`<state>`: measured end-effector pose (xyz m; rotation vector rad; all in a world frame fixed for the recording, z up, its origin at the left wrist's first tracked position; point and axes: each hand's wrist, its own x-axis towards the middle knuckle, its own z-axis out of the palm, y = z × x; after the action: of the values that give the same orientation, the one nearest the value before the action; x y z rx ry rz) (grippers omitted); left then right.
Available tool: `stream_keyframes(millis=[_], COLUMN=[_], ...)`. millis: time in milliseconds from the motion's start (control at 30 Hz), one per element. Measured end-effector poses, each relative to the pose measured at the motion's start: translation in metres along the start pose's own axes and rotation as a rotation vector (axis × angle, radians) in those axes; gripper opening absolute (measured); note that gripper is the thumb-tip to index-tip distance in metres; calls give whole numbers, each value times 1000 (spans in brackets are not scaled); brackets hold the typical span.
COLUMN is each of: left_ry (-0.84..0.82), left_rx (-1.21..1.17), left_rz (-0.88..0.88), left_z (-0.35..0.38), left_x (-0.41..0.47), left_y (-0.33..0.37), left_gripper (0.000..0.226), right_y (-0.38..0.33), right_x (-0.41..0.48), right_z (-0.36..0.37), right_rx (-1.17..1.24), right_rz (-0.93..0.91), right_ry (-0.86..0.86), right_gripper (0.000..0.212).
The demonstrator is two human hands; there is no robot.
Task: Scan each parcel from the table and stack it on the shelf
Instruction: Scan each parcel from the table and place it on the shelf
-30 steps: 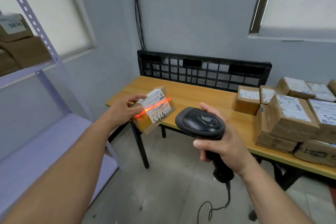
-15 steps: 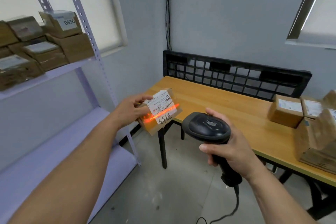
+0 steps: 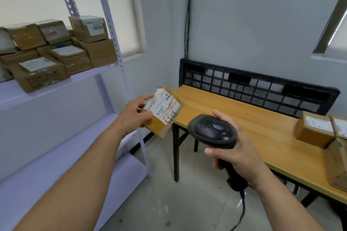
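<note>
two hands: both closed on loads
shelf (image 3: 56, 88): stacked boxes, little room
table (image 3: 244, 118): more boxes wait
scanner (image 3: 214, 130): right hand (image 3: 236, 155) wraps grip
parcel (image 3: 163, 110): left hand (image 3: 131, 116) pinches it, off table
risk: edge grip slips; stack may topple

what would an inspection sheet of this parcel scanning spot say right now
surface: wooden table, near end bare, boxes at its far right end
job's things: small parcel held up off the table, label facing the camera, no scan line on it; scanner aimed toward it; stacked parcels on the upper shelf, lower shelf bare
clutter: nothing seen
grippers: left hand has its grip on the small parcel; right hand has its grip on the scanner handle
cables: scanner cord hangs toward the floor; wall cables run down the corner
surroundings: black plastic pallet on edge against the wall behind the table; windows left and right
</note>
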<state>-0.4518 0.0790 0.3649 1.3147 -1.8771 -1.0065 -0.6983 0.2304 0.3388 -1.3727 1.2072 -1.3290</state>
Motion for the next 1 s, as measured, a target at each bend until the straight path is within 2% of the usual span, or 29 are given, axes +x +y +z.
stream_keyframes(millis=[233, 567, 867, 1000], left_ry=[255, 671, 949, 1042], left_rx=[-161, -396, -404, -350], left_rz=[-12, 44, -27, -129], left_z=[-51, -150, -248, -287], left_x=[-10, -26, -39, -42], left_y=[-12, -32, -81, -110], left_gripper=[59, 59, 58, 59], right_y=[-13, -22, -17, -15], right_x=[32, 88, 125, 139], right_z=[41, 119, 197, 233], right_rx=[-14, 48, 76, 95], right_rz=[-63, -113, -82, -83], right_ry=[-50, -163, -282, -315], right_gripper=[91, 89, 90, 89])
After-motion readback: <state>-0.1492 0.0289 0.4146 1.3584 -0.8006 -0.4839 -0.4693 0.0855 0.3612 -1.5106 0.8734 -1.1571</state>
